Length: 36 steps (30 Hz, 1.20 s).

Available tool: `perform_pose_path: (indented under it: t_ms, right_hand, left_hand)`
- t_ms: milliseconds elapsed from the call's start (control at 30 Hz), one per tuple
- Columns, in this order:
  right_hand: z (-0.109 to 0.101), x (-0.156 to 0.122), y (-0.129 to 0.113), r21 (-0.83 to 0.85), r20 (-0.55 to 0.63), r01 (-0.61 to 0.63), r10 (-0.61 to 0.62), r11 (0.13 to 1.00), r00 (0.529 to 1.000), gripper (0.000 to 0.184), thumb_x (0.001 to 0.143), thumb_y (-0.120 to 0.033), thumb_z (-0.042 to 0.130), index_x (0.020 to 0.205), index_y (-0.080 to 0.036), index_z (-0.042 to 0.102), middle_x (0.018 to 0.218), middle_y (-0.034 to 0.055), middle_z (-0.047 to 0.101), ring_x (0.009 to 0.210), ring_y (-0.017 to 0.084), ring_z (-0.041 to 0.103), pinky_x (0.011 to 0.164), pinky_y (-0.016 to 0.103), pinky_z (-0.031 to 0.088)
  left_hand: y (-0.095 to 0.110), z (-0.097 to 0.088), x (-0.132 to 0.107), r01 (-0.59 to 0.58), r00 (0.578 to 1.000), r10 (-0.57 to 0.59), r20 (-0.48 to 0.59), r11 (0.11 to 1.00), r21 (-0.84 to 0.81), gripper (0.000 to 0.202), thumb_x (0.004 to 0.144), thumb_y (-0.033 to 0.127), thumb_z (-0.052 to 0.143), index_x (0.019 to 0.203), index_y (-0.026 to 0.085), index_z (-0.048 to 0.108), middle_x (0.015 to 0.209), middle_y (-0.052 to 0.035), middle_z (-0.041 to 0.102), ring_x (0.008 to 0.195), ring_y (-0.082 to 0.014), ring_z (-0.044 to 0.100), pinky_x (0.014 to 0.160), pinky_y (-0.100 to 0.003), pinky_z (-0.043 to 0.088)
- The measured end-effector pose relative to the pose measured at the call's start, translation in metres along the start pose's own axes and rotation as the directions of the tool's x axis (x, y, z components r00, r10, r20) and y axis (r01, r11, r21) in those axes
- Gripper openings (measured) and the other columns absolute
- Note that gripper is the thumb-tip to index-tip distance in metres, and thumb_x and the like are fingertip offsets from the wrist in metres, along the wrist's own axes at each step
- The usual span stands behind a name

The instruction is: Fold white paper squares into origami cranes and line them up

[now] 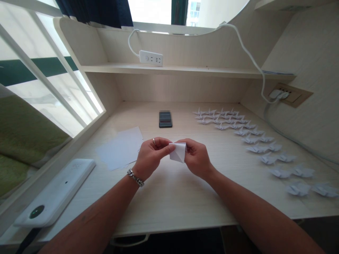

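Desk shelving [185, 70] holds a power strip [151, 58], while left fingers [165, 150] and right fingers [191, 145] pinch folded paper [177, 152].

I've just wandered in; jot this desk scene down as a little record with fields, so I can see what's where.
Left hand: fingers pinching folded paper; ring and wrist bracelet worn
Right hand: fingers on the same paper's right side
Left of hands: flat white sheets on the desk
Right side: many folded paper birds, set out in rows
Beyond hands: dark phone-like object
Near left edge: long white device, use unclear
Shelf: white power strip
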State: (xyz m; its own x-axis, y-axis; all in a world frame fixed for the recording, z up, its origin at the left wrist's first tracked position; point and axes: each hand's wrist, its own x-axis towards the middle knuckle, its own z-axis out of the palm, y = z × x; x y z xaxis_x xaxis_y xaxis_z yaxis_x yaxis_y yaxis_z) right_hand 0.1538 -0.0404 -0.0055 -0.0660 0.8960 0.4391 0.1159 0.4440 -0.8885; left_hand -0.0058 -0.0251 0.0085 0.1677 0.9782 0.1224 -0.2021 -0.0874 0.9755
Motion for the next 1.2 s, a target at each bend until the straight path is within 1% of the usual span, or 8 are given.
perform_pose_path:
  t_ms: [200,333,533,667,767,867,1067,1200]
  right_hand:
    - [-0.001,0.007,0.002,0.310,0.009,-0.173,0.179,0.935,0.984,0.024,0.077,-0.033,0.067,0.096,-0.020,0.070,0.085,0.0032,0.071,0.077,0.019,0.065,0.064,0.032,0.054]
    - [0.000,0.008,0.002,0.295,-0.044,-0.162,0.182,0.942,0.982,0.026,0.073,-0.032,0.072,0.096,-0.019,0.069,0.089,0.0050,0.072,0.078,0.020,0.067,0.064,0.032,0.056]
    - [-0.003,0.011,0.003,0.309,-0.168,-0.164,0.223,0.937,0.960,0.031,0.074,-0.038,0.072,0.096,-0.017,0.067,0.081,0.0045,0.071,0.071,0.018,0.067,0.058,0.029,0.055]
    - [-0.001,0.011,0.001,0.354,-0.142,-0.158,0.220,0.922,0.965,0.031,0.075,-0.043,0.070,0.092,-0.017,0.068,0.083,0.0049,0.072,0.074,0.018,0.068,0.065,0.031,0.056]
    - [0.003,0.008,0.004,0.282,-0.132,-0.131,0.173,0.950,0.976,0.027,0.069,-0.032,0.077,0.089,-0.017,0.070,0.084,0.0049,0.074,0.078,0.020,0.069,0.074,0.034,0.056]
    - [0.005,0.007,0.009,0.197,-0.158,-0.108,0.140,0.975,0.977,0.022,0.072,-0.030,0.074,0.090,-0.017,0.073,0.086,0.0059,0.075,0.079,0.022,0.069,0.076,0.036,0.056]
    - [0.002,0.007,0.008,0.020,-0.139,-0.019,0.021,1.000,0.990,0.021,0.079,-0.028,0.067,0.096,-0.020,0.075,0.096,0.0062,0.073,0.087,0.022,0.067,0.077,0.034,0.054]
    - [0.000,0.007,0.005,-0.052,-0.099,0.011,-0.016,0.999,0.995,0.025,0.084,-0.027,0.061,0.105,-0.022,0.072,0.102,0.0061,0.070,0.094,0.021,0.065,0.078,0.032,0.052]
  left_hand:
    - [-0.002,0.000,0.004,0.008,0.998,-0.014,-0.066,0.996,-0.090,0.029,0.065,0.032,0.080,0.080,0.013,0.063,0.072,-0.0009,0.067,0.066,-0.0123,0.063,0.069,-0.029,0.054]
    - [-0.003,-0.002,0.006,0.011,0.997,-0.020,-0.075,0.993,-0.121,0.032,0.066,0.032,0.079,0.082,0.014,0.059,0.074,-0.0008,0.068,0.071,-0.0140,0.065,0.074,-0.033,0.055]
    - [-0.002,0.000,0.003,0.004,0.999,-0.006,0.038,0.998,0.059,0.034,0.065,0.030,0.080,0.089,0.011,0.065,0.079,-0.0056,0.071,0.070,-0.0152,0.065,0.069,-0.030,0.053]
    - [-0.003,0.002,0.002,-0.005,1.000,0.006,-0.014,0.999,0.032,0.033,0.069,0.033,0.077,0.090,0.011,0.065,0.085,-0.0067,0.072,0.078,-0.0166,0.066,0.075,-0.032,0.054]
    - [-0.006,0.002,0.003,0.002,1.000,-0.002,-0.005,1.000,0.024,0.029,0.070,0.032,0.076,0.087,0.011,0.065,0.083,-0.0056,0.071,0.077,-0.0157,0.066,0.076,-0.031,0.054]
    - [-0.007,0.001,0.003,-0.021,1.000,0.020,0.018,0.995,0.097,0.024,0.069,0.029,0.077,0.081,0.012,0.064,0.078,-0.0043,0.070,0.073,-0.0139,0.065,0.073,-0.027,0.053]
    - [-0.006,0.000,0.001,-0.149,0.989,0.150,0.004,0.975,0.164,0.035,0.072,0.025,0.075,0.103,0.015,0.064,0.084,-0.0038,0.072,0.076,-0.0139,0.066,0.071,-0.025,0.053]
    - [-0.010,0.000,0.001,-0.159,0.987,0.163,-0.005,0.968,0.196,0.033,0.073,0.027,0.074,0.102,0.015,0.068,0.083,-0.0045,0.072,0.073,-0.0136,0.065,0.069,-0.025,0.054]
